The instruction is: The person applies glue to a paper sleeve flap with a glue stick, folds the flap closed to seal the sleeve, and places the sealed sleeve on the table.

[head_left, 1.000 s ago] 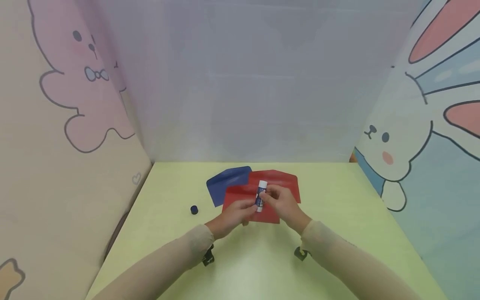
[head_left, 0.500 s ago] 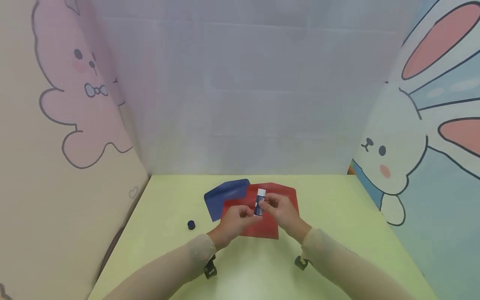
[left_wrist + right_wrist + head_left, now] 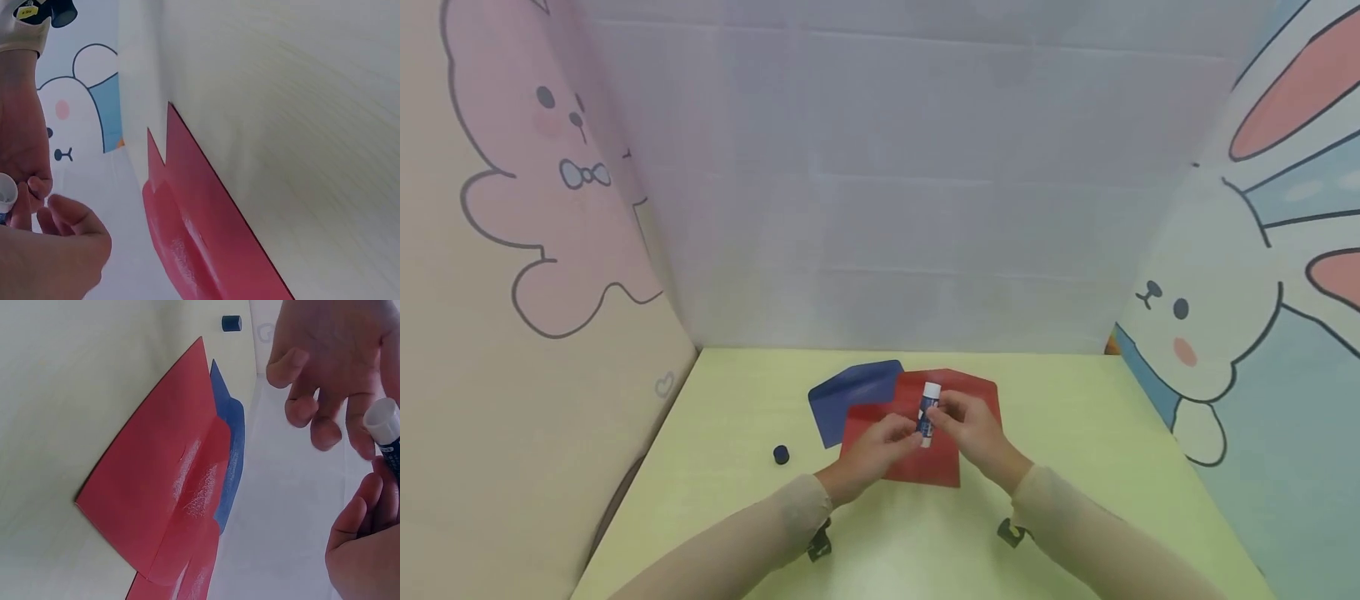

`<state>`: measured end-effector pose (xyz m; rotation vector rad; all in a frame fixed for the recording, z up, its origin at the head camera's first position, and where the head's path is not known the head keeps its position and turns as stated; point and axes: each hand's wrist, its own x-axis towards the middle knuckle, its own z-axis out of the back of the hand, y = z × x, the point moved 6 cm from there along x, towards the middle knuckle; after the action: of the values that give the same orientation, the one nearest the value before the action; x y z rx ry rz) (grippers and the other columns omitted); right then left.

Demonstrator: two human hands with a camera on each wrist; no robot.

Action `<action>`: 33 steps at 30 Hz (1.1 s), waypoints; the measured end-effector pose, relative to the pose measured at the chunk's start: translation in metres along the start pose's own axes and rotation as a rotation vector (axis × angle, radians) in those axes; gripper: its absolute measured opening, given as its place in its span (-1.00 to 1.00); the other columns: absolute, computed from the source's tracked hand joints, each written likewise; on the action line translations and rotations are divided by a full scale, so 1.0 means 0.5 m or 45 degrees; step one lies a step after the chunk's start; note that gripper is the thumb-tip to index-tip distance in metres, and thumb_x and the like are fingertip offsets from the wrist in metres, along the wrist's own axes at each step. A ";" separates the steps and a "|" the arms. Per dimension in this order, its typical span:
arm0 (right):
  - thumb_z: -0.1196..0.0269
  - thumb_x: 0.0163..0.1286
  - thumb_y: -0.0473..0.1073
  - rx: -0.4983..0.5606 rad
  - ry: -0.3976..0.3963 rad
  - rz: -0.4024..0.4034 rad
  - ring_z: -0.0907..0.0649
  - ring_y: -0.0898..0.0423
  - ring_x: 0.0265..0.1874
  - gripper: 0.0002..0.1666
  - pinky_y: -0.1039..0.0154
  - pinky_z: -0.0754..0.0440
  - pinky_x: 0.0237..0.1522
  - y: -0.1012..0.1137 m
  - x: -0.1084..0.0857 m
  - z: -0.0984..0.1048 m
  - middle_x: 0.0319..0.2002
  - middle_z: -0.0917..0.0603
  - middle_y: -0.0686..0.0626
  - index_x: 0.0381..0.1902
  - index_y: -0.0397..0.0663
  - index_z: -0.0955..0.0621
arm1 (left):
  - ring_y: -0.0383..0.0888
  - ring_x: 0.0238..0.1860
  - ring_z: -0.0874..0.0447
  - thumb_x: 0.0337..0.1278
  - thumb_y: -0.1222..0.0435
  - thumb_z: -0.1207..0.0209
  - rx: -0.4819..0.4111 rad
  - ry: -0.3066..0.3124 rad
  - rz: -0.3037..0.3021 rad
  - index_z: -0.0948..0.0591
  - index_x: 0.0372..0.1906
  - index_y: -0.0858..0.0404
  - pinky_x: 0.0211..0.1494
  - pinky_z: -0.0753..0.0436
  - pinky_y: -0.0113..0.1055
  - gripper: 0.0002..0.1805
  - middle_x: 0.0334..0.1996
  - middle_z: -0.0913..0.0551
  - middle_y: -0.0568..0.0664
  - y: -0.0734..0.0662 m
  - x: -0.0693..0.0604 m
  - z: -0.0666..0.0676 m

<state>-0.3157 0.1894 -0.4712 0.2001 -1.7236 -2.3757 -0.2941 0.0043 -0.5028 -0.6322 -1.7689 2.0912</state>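
In the head view, a glue stick (image 3: pixel 929 407) with a blue label and white ends stands slightly tilted above the envelopes. My right hand (image 3: pixel 976 427) pinches its barrel between thumb and fingers. Close by the lower end is my left hand (image 3: pixel 880 450); in the right wrist view its fingers (image 3: pixel 325 432) are loosely bent and spread, and the white end shows uncovered beside them. Any light thumb contact is unclear. Below the hands lies a red envelope (image 3: pixel 936 468), flap unfolded, overlapping a second red envelope (image 3: pixel 983 388) and a blue envelope (image 3: pixel 833 417).
A small dark blue cap (image 3: pixel 781 455) sits on the pale yellow table (image 3: pixel 730 417), left of the envelopes. Walls with printed cartoon animals enclose the table left and right, and a plain pale wall (image 3: pixel 880 208) stands behind it.
The head view has tilted, so the table sits lower. Left thumb and fingers have shifted around the lower end of the glue stick, while the right hand keeps its pinch. Envelopes and cap stay put.
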 end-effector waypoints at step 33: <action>-0.39 0.79 -0.19 -0.055 -0.005 0.021 -0.75 0.04 -0.03 -0.66 0.37 -0.79 0.04 0.013 0.020 -0.019 0.04 -0.88 -0.22 0.31 -0.34 -0.76 | -0.12 0.15 -0.64 0.95 0.13 -0.06 -0.084 0.036 0.021 -0.71 0.43 0.43 0.28 -0.71 -0.15 -0.51 0.16 -0.76 0.22 0.004 0.006 0.016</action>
<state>-0.3229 0.1764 -0.4679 0.1740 -1.6671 -2.4005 -0.3009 -0.0012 -0.5042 -0.6934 -1.8296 2.0314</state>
